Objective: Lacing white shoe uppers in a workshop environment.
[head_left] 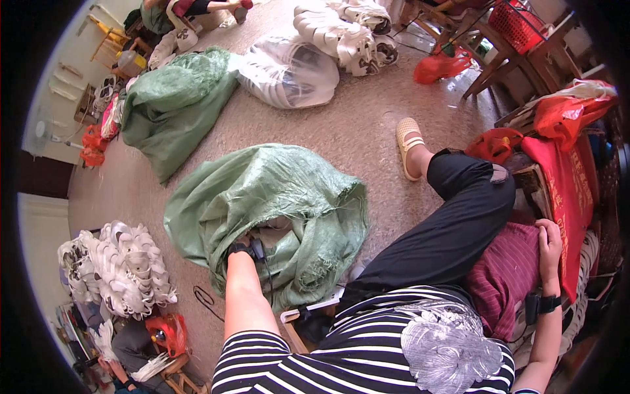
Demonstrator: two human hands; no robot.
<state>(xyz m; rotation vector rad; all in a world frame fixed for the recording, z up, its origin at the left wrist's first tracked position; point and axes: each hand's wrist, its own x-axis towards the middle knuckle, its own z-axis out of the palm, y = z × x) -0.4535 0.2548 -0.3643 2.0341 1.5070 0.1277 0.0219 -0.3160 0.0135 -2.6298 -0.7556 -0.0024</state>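
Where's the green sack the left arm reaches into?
That green sack sits on the floor, left of centre in the head view, around the end of the left forearm; a second green sack lies beyond it, upper left.

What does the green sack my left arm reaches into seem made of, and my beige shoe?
Sack: likely woven plastic, with a slight sheen; its rim frays into thin strands. Shoe: perhaps molded plastic or foam, matte, judging by its regular holes.

The nearer sack is green, the trousers black, the shirt striped black-and-white (grey print).
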